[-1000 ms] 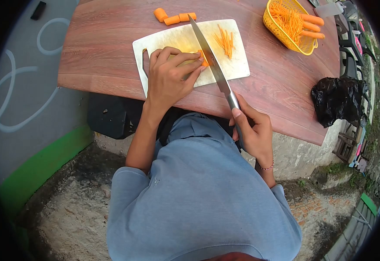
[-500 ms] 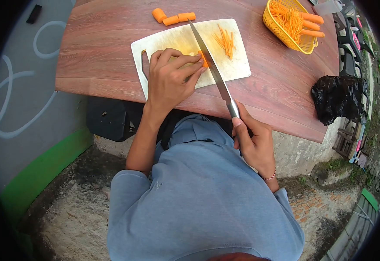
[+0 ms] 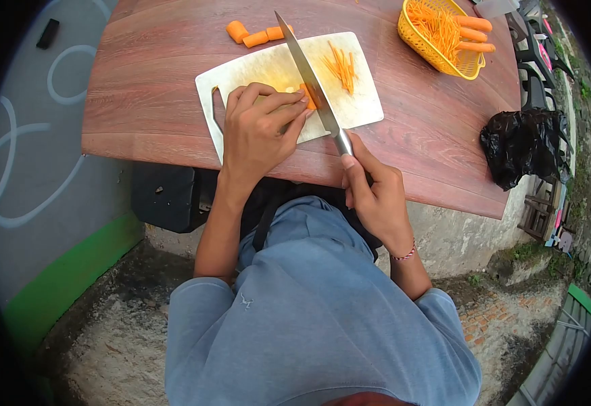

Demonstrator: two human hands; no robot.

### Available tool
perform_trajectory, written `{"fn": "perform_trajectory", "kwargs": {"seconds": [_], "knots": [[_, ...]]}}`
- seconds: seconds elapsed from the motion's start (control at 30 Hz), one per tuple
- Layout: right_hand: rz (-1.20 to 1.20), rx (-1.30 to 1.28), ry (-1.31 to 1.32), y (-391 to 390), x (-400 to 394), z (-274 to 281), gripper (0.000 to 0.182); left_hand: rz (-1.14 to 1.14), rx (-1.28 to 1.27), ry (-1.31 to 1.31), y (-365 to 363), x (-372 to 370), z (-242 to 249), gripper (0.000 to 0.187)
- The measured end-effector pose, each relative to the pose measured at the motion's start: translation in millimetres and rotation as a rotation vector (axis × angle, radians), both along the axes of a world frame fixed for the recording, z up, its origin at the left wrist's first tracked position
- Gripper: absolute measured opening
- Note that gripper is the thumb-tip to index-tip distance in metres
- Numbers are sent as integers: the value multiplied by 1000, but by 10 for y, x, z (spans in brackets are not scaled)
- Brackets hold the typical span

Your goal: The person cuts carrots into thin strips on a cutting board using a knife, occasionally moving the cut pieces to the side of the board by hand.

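My left hand (image 3: pixel 263 128) is closed over a piece of carrot (image 3: pixel 308 97), its fingertips pinning the piece to a white cutting board (image 3: pixel 241 70). Along the right side of that piece lies the blade of a long knife (image 3: pixel 316 84). My right hand (image 3: pixel 376 191) is wrapped round the knife's handle, near the table's front edge. To the right of the blade, thin carrot strips (image 3: pixel 340 66) rest in a small heap on the board. Beyond the board's far edge are several short carrot chunks (image 3: pixel 256 38), the rightmost partly behind the blade.
A yellow plastic basket (image 3: pixel 437 61) at the back right holds shredded carrot (image 3: pixel 437 30) and whole carrots (image 3: pixel 475 35). At the wooden table's (image 3: pixel 147 81) right edge sits a black plastic bag (image 3: pixel 524 145). A clear container (image 3: pixel 497 7) is partly visible at the back.
The knife and my right hand have shifted up and left in the view, the blade still beside the carrot piece. The whole table scene has also slid slightly left as the camera moved.
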State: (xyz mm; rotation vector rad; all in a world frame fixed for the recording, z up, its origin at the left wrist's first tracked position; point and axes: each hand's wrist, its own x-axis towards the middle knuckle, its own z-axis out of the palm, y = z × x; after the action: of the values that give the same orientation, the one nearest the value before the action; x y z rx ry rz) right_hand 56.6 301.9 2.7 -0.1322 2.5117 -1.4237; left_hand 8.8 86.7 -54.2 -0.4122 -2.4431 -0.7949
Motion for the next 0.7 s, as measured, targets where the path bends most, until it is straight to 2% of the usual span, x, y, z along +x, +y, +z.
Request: {"fn": "perform_trajectory", "kwargs": {"seconds": [0.07, 0.17, 0.7], "knots": [[-32, -79, -169, 25, -31, 50, 43, 14, 1, 7, 6, 4, -14, 21], [-62, -137, -211, 57, 1, 114, 44, 16, 38, 9, 14, 0, -49, 17], [-46, -143, -204, 50, 100, 223, 42, 9, -14, -7, -8, 0, -3, 18]]}}
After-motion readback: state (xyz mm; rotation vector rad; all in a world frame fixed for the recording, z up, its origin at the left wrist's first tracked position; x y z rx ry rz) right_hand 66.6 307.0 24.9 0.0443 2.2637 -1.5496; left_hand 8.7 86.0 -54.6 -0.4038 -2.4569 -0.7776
